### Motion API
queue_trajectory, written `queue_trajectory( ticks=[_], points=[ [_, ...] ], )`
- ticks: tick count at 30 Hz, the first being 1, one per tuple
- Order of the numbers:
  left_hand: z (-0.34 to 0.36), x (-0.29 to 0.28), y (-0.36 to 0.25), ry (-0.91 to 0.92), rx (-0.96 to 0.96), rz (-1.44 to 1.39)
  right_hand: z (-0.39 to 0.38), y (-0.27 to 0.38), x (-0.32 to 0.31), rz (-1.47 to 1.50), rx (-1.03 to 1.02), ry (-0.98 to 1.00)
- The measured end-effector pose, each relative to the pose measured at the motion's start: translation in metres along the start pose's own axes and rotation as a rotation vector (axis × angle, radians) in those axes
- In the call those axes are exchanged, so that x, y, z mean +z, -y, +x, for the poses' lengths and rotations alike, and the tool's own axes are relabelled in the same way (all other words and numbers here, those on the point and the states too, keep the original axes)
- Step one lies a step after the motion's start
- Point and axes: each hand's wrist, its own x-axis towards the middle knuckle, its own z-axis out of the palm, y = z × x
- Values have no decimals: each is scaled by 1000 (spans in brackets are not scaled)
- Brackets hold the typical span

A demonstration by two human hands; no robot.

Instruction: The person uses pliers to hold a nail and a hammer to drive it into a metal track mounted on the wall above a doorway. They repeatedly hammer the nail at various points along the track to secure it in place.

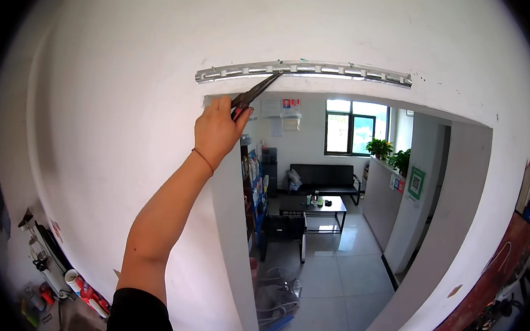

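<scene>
My left hand (218,128) is raised and closed around the red-and-black handles of long-nosed pliers (256,92). The dark jaws slant up to the right, and their tips meet the lower side of a shiny metal rail (321,70). Whether the jaws grip anything there is too small to tell. The rail runs level on the white wall just above a doorway, with evenly spaced notches along it and small fastenings on its upper edge. My right hand does not show.
Below the rail opens the doorway (453,197), leading into a tiled room with a black bench (323,174), a low table (314,206) and potted plants (379,147). Clear plastic sheeting (277,295) lies inside on the left. Tools and containers (87,291) stand at lower left.
</scene>
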Motion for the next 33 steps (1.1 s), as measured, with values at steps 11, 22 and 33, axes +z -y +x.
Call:
queue_trajectory(
  ticks=[11,22,33],
  points=[
    [0,5,1,-43,17,0,-75,114,-15,-459,-195,-110],
    [1,4,1,-35,7,-18,-37,84,1,-99,-248,-93],
    [-1,5,1,-71,27,1,-25,78,6,-181,-287,-10]
  ],
)
